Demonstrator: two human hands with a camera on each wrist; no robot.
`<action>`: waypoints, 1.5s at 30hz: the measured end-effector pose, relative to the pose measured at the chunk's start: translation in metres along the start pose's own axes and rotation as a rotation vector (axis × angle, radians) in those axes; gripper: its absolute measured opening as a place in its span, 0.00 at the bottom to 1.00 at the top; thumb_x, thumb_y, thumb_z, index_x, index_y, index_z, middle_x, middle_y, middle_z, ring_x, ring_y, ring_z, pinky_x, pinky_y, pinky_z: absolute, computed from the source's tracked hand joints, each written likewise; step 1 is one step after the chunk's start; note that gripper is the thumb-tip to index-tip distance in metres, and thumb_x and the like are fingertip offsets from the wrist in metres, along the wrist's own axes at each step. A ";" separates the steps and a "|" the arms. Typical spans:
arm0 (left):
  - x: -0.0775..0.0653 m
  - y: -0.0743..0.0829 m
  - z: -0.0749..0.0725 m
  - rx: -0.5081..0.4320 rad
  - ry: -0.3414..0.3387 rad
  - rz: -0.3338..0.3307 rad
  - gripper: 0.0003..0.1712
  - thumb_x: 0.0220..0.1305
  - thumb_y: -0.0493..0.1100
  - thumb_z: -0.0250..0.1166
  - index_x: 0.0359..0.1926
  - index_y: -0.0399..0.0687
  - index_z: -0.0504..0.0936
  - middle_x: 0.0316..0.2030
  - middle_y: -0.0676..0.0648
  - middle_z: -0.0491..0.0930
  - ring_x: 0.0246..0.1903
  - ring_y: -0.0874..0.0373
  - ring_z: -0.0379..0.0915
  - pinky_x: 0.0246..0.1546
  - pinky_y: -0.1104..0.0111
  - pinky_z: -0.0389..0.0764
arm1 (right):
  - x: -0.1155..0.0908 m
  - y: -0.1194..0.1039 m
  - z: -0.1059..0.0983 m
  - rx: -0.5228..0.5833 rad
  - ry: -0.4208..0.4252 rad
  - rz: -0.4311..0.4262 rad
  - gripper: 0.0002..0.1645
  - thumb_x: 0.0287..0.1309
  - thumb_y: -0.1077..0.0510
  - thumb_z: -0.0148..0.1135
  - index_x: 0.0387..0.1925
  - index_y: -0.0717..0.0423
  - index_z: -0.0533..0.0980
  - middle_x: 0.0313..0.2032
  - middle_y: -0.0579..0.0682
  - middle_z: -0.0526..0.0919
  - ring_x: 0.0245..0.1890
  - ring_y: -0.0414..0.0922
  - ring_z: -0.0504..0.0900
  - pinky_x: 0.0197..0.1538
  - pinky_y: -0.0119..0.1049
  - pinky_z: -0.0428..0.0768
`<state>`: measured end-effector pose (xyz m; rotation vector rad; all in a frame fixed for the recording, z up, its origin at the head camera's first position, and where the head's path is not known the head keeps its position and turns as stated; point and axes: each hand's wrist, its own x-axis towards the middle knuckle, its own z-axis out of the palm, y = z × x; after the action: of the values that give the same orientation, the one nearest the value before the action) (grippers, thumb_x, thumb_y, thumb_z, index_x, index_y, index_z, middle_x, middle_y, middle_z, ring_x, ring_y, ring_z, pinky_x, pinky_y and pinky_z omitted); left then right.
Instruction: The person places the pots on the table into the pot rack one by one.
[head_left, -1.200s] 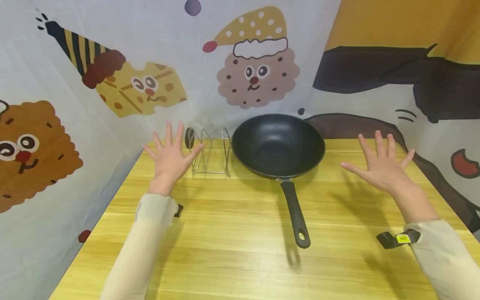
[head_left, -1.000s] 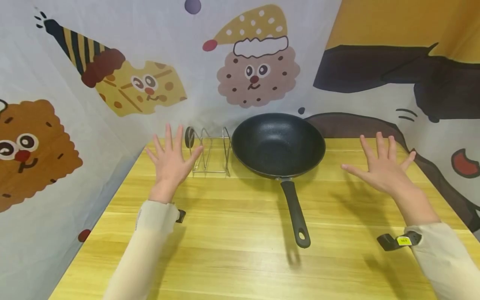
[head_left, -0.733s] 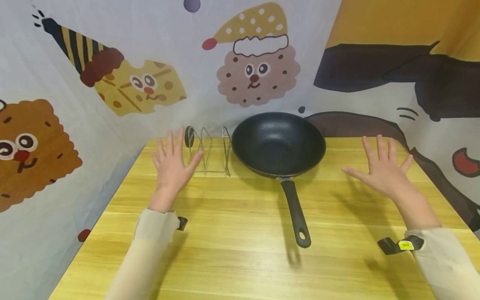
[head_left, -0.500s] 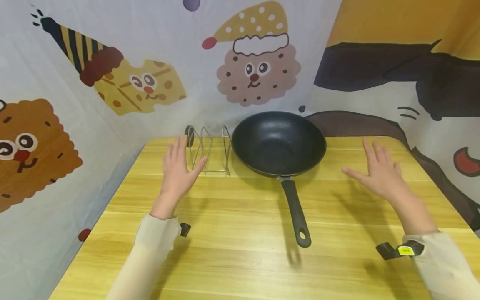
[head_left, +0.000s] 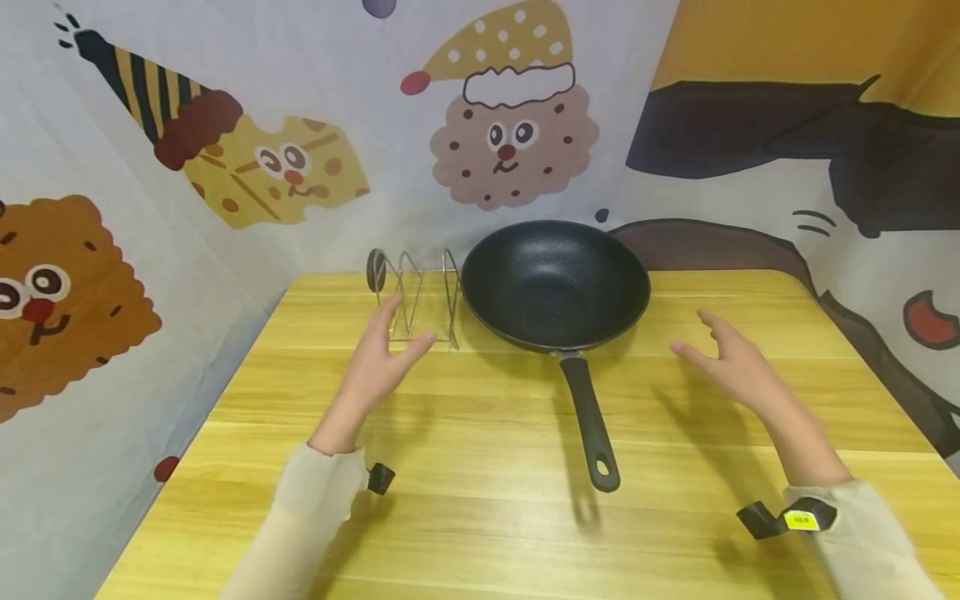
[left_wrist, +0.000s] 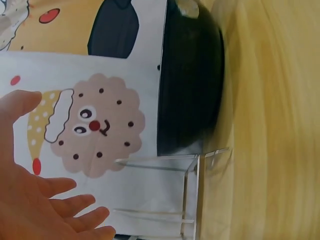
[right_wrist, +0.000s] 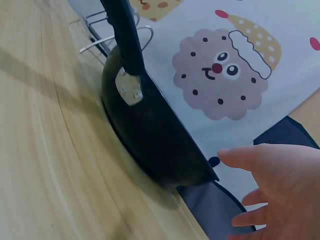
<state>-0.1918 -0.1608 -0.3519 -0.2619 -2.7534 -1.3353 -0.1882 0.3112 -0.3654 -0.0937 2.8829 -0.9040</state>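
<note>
A black wok (head_left: 555, 292) sits on the wooden table with its dark handle (head_left: 590, 425) pointing toward the person. Just left of it stands a small wire rack (head_left: 454, 312) with a dark round disc (head_left: 377, 271) at its left end. My left hand (head_left: 371, 367) hovers in front of the rack, overlapping it in the head view, thumb apart from the fingers and nothing held. To the right of the wok, my right hand (head_left: 741, 371) is raised over the table, also holding nothing. The right wrist view shows its thumb and loosely bent fingers near the wok's side (right_wrist: 155, 130).
A light wood table (head_left: 465, 533) spans the front of the scene. Behind and to the left hangs a cloth backdrop (head_left: 315, 50) printed with cartoon food, close to the table's back edge. Each wrist carries a small black camera mount (head_left: 761, 521).
Both hands have lowered toward the person and turned inward, the left shifting right and the right slightly left. Their spread fingers have come together. The wok and rack have not moved.
</note>
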 end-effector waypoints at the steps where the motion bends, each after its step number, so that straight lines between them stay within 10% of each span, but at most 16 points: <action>1: -0.001 0.001 0.002 -0.015 -0.010 -0.003 0.50 0.68 0.61 0.61 0.79 0.49 0.48 0.79 0.43 0.47 0.78 0.42 0.45 0.75 0.41 0.51 | -0.001 -0.001 0.002 0.014 -0.009 -0.002 0.56 0.71 0.34 0.48 0.77 0.67 0.37 0.75 0.75 0.46 0.70 0.78 0.52 0.64 0.75 0.59; 17: -0.009 0.011 0.043 -0.307 -0.185 0.034 0.39 0.64 0.43 0.67 0.72 0.39 0.62 0.71 0.37 0.63 0.71 0.39 0.62 0.72 0.48 0.64 | -0.004 -0.022 0.028 0.277 -0.073 -0.091 0.39 0.74 0.44 0.49 0.72 0.69 0.59 0.68 0.70 0.68 0.66 0.68 0.70 0.64 0.61 0.73; 45: -0.021 0.048 0.117 -0.598 -0.541 -0.073 0.35 0.67 0.40 0.64 0.72 0.40 0.62 0.69 0.34 0.67 0.65 0.43 0.71 0.61 0.58 0.79 | 0.001 -0.063 0.066 0.565 -0.218 -0.121 0.32 0.75 0.49 0.50 0.66 0.72 0.66 0.64 0.71 0.73 0.63 0.64 0.76 0.65 0.56 0.76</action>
<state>-0.1611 -0.0422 -0.3900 -0.6416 -2.6586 -2.3934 -0.1795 0.2220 -0.3826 -0.2927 2.3444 -1.5783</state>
